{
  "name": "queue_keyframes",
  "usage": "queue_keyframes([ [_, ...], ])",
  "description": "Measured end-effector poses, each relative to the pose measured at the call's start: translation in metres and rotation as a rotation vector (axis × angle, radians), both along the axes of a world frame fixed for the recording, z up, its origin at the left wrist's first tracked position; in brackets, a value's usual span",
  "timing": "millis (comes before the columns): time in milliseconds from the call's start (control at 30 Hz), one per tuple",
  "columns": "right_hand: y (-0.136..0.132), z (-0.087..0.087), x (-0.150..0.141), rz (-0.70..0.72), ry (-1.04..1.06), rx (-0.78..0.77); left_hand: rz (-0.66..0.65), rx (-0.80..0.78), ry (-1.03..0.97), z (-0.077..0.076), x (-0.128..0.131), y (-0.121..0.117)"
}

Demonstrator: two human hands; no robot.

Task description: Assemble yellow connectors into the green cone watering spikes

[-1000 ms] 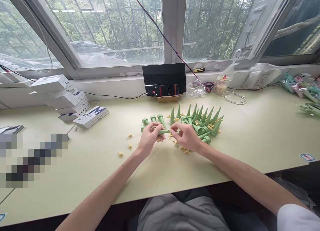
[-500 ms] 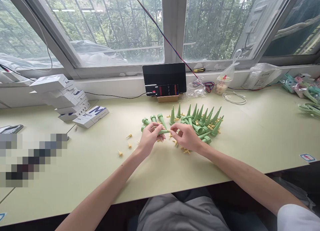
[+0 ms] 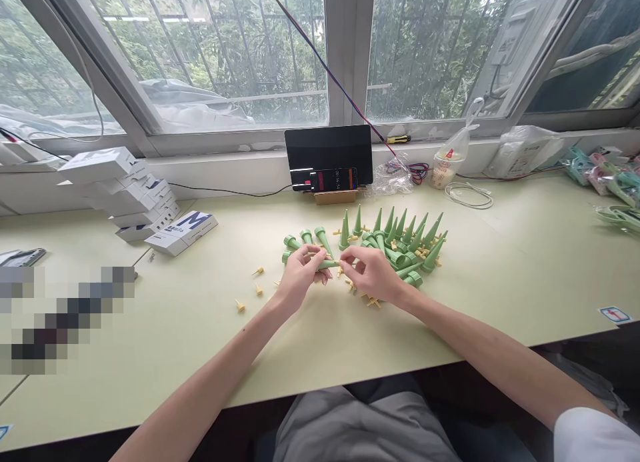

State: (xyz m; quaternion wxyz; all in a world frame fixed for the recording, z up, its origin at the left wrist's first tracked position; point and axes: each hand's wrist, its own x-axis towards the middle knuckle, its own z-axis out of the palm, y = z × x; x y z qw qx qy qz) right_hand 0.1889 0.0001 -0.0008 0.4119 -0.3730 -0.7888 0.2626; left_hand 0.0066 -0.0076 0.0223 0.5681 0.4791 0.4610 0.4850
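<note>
My left hand (image 3: 300, 277) is closed round a green cone-shaped spike (image 3: 327, 264) that lies sideways, its tip pointing right. My right hand (image 3: 373, 274) pinches a small yellow plug at that tip, so the two hands meet over the pale green table (image 3: 200, 342). Just behind the hands stands a heap of green cone spikes (image 3: 400, 239), some upright and some lying down. Three more green pieces (image 3: 305, 239) stand to the left of the heap. Small yellow plugs (image 3: 257, 281) are scattered left of my left hand and under my right.
A dark tablet with a phone (image 3: 330, 157) leans against the window ledge. White boxes (image 3: 130, 199) are stacked at the left. A bagged cup (image 3: 447, 163), a white cable (image 3: 467, 195) and packaged coloured items (image 3: 613, 179) lie at the right.
</note>
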Motion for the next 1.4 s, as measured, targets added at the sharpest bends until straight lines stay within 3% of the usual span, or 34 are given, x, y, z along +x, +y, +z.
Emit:
queue_keyframes([
  [1400,-0.0011,0.0018,-0.0001,-0.005,0.003,0.015,-0.065,0.001,0.032,-0.0016,-0.0011,-0.0005],
])
